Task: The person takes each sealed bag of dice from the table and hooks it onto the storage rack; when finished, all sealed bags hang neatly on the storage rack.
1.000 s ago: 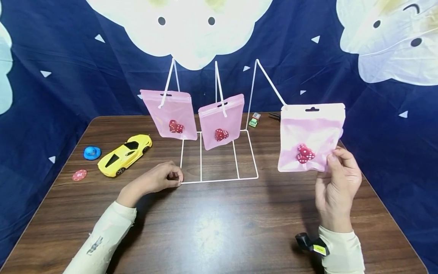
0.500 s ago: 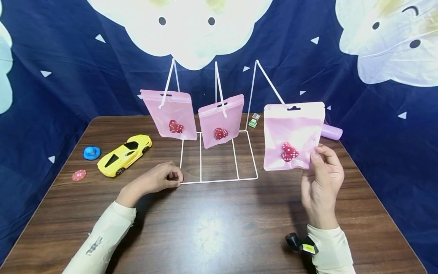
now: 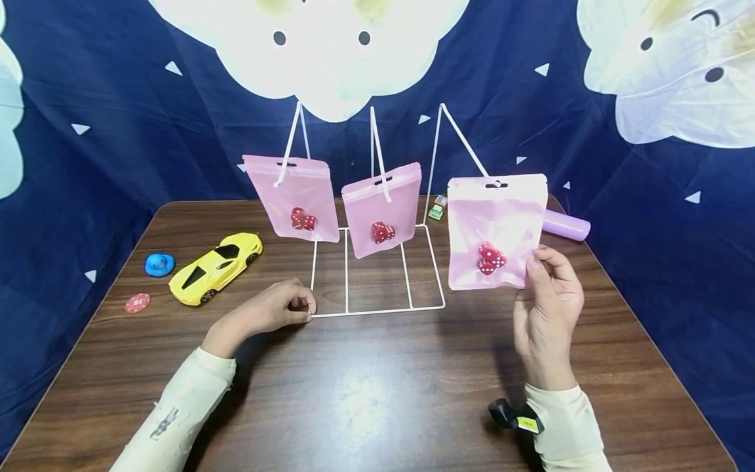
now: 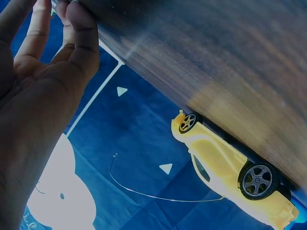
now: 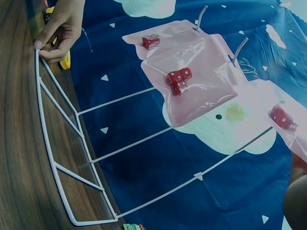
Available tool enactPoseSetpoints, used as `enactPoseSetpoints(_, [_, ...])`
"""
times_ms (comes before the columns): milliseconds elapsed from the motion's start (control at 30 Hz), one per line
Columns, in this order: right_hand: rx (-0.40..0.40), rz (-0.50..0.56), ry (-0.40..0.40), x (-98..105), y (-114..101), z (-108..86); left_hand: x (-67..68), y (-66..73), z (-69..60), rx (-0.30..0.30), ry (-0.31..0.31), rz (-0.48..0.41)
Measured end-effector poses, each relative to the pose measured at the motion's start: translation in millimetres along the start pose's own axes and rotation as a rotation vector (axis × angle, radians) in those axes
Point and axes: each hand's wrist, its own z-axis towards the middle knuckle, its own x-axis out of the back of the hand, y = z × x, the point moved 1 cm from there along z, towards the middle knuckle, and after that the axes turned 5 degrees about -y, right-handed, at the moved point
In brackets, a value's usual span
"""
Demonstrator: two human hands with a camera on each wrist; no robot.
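Note:
My right hand (image 3: 548, 308) pinches the lower right edge of a pink zip bag (image 3: 519, 223) with red dice (image 3: 491, 258) inside. The bag hangs upright at the right arm of a white wire rack (image 3: 377, 311). The arm's end meets the bag's hanger slot, where a small white spot shows; I cannot tell how far it passes through. My left hand (image 3: 274, 307) pinches the front left corner of the rack's base. Two more pink bags, the left one (image 3: 312, 190) and the middle one (image 3: 395, 193), hang by their slots on the other arms, with red dice in them.
Left of the rack lie a yellow toy car (image 3: 216, 269), a blue rubber duck (image 3: 159, 264) and a red poker chip (image 3: 137, 303). Behind it stands a small green toy car (image 3: 438, 208). A purple cylinder (image 3: 567, 225) lies at the right, partly behind the held bag.
My right hand has moved left with its bag, bringing the hanger slot to the rack's right arm. The purple cylinder came into view behind it. My left hand stays on the base corner.

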Motion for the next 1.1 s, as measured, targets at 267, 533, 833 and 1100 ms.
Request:
enactPoseSetpoints(267, [0.021, -0.016, 0.052, 5.7, 2.6, 3.7, -0.9, -2.5, -1.4, -0.05, 0.023, 0.009])
enactPoseSetpoints(533, [0.042, -0.039, 0.084, 15.3, 2.9, 6.1, 1.2, -2.0, -1.5, -0.017, 0.009, 0.008])
enactPoseSetpoints(833, [0.04, -0.129, 0.044, 14.9, 2.7, 3.5, 0.9, -1.2, -2.8, -0.019, 0.015, 0.012])
enactPoseSetpoints(1100, [0.019, -0.197, 0.023, 14.9, 5.3, 0.2, 0.8, -1.3, -3.1, -0.018, 0.017, 0.019])
